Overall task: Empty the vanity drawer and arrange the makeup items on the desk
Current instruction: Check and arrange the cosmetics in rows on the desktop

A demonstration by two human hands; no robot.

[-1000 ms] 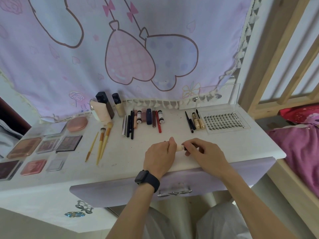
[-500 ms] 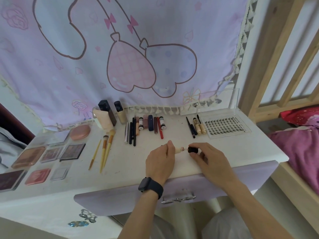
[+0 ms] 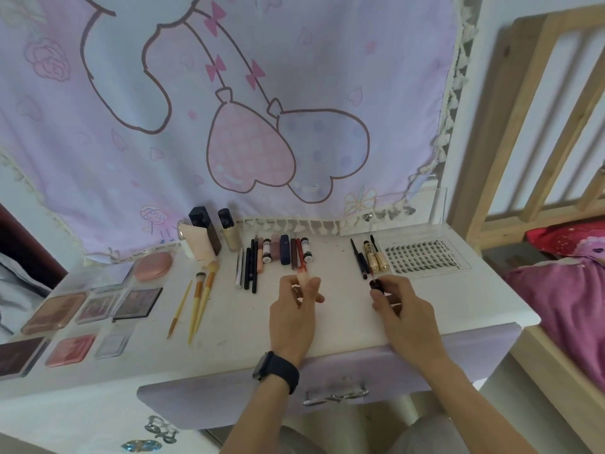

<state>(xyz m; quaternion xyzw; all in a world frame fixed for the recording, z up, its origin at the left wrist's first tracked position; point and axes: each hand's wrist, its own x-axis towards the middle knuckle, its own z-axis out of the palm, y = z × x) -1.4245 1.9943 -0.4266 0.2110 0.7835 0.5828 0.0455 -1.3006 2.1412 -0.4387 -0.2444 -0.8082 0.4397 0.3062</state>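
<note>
Makeup tube (image 3: pixel 303 277), pale and short, is held over the desk (image 3: pixel 343 326) well left of the lash tray (image 3: pixel 422 257), pinched upright in the curled fingers of the left hand (image 3: pixel 291 319). Its dark cap (image 3: pixel 375 285) is gripped by the fingertips of the right hand (image 3: pixel 402 309), just left of the tray's near corner and clear of the tube. A thin wand seems to project from the cap.

The step in hand is judged to be a check of one item late in the arranging. The cap must be brought back in line with the tube's mouth and closed, and a free slot then chosen.

Left of the tray, two gold tubes (image 3: pixel 373 257) and dark pencils are laid. Further left a row of pencils and sticks (image 3: pixel 278 253) is set out, then brushes (image 3: pixel 199 299), bottles (image 3: pixel 209 237) and palettes (image 3: pixel 98 306). The gap between row and gold tubes is unobstructed. Below the tray, the drawer (image 3: pixel 229 391) is seen front-on only, so its contents cannot be told.
</note>
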